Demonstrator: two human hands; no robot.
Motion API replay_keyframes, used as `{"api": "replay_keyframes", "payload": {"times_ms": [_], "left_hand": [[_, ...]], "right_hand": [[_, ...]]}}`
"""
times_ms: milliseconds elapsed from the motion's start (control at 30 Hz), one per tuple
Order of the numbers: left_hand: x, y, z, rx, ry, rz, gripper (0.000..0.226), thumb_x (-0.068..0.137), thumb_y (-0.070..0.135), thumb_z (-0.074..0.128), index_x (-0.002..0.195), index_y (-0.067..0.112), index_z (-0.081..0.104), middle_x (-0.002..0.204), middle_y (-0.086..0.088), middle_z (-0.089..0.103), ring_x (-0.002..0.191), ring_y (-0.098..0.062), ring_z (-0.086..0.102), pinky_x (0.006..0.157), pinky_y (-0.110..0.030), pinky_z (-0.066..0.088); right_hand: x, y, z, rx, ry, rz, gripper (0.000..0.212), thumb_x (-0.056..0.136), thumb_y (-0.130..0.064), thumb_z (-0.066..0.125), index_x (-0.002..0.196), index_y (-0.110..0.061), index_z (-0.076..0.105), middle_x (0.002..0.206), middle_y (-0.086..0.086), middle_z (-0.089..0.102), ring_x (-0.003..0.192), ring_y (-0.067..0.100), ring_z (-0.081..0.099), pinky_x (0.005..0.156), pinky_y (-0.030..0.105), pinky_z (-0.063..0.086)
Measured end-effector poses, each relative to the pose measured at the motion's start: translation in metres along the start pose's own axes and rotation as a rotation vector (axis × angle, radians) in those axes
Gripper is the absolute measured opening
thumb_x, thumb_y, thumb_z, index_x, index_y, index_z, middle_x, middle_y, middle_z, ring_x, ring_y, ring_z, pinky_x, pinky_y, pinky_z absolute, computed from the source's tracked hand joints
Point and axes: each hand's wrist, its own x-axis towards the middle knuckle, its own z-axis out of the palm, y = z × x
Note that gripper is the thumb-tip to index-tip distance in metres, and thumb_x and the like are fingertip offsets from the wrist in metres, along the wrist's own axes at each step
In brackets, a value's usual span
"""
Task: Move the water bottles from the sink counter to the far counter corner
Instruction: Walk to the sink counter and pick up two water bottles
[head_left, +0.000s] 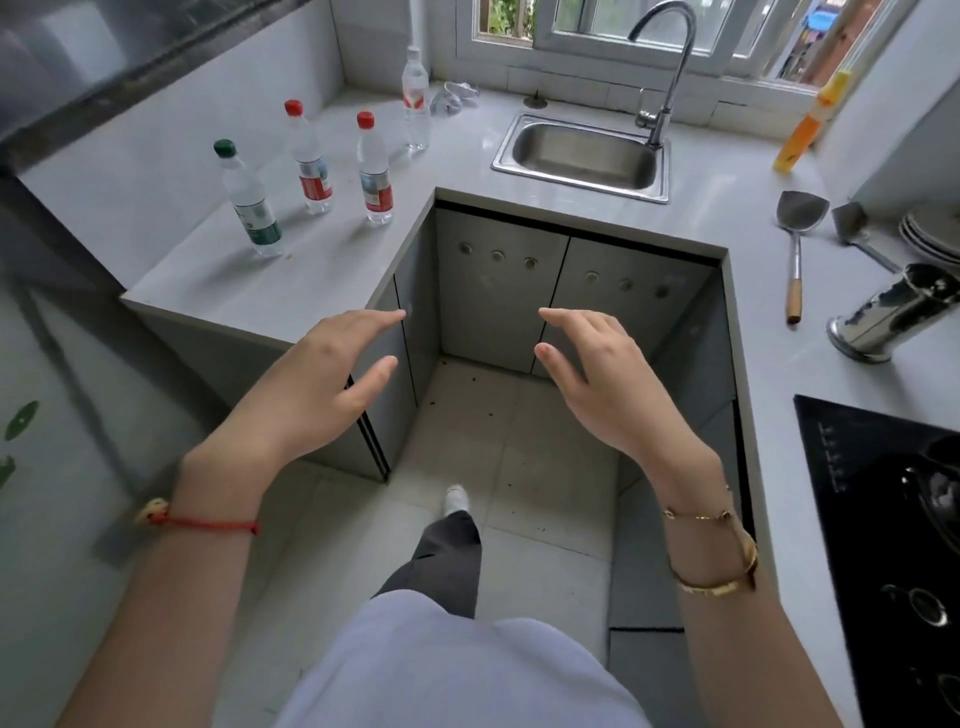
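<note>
Nearest the camera, both bare hands are raised in front of the body over the pale tiled floor (519, 467), holding nothing. The left hand (317, 384), with a red cord bracelet at the wrist, has its fingers spread loosely and its thumb apart from them; the right hand (597, 379), with gold bracelets at the wrist, is likewise spread and empty. The two hands are well apart, palms turned toward each other. Beyond them the grey L-shaped counter (291, 291) wraps around grey cabinet doors. On the right stretch of it lie a black glass hob (878, 545), a shiny steel cup on its side (893, 312) and a wooden-handled metal spatula (797, 244). On the left stretch stand three clear plastic water bottles, upright and apart from one another: a green-capped, green-labelled bottle (249, 202) nearest, then a red-capped bottle (375, 171) toward the inner corner and another red-capped bottle (310, 161) just left of it. Farther back, near the far corner, a clear white-capped bottle with a red label (416, 101) stands upright beside crumpled white plastic. To its right sits the stainless steel sink (582, 158) with a curved tap, and an orange and yellow bottle (810, 124) leans by the window.
</note>
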Motion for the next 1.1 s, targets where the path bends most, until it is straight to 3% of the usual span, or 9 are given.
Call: {"api": "replay_keyframes", "payload": {"times_ms": [200, 567, 833, 1100], "left_hand": [[0.068, -0.023, 0.01, -0.002, -0.007, -0.016, 0.047, 0.096, 0.037, 0.044, 0.142, 0.034, 0.035, 0.144, 0.012, 0.044, 0.134, -0.004, 0.036, 0.108, -0.029, 0.035], [0.21, -0.066, 0.0, -0.005, 0.042, -0.08, 0.048, 0.095, 0.038, 0.046, 0.141, 0.038, 0.035, 0.144, 0.014, 0.044, 0.129, -0.002, 0.036, 0.099, -0.019, 0.028], [0.265, -0.103, -0.018, 0.022, 0.039, -0.217, 0.051, 0.095, 0.042, 0.044, 0.143, 0.043, 0.028, 0.151, 0.016, 0.034, 0.139, -0.008, 0.032, 0.108, -0.033, 0.031], [0.283, -0.134, -0.034, -0.005, 0.089, -0.382, 0.05, 0.095, 0.039, 0.046, 0.142, 0.043, 0.031, 0.15, 0.016, 0.036, 0.137, -0.009, 0.033, 0.106, -0.033, 0.033]], "right_hand": [[0.065, 0.025, 0.007, -0.009, -0.032, -0.006, 0.042, 0.098, -0.037, 0.042, 0.137, -0.019, 0.045, 0.139, -0.003, 0.051, 0.134, 0.014, 0.037, 0.11, 0.036, 0.034], [0.223, 0.056, 0.007, -0.032, -0.067, -0.045, 0.043, 0.099, -0.04, 0.04, 0.138, -0.022, 0.043, 0.14, -0.008, 0.05, 0.135, 0.01, 0.035, 0.111, 0.03, 0.03], [0.313, 0.057, 0.022, -0.007, -0.129, -0.1, 0.044, 0.099, -0.04, 0.04, 0.139, -0.022, 0.042, 0.14, -0.007, 0.05, 0.134, 0.011, 0.037, 0.111, 0.033, 0.033], [0.386, 0.049, 0.047, 0.023, -0.218, -0.206, 0.045, 0.098, -0.041, 0.04, 0.139, -0.023, 0.042, 0.139, -0.007, 0.051, 0.133, 0.011, 0.038, 0.11, 0.037, 0.036]]}}
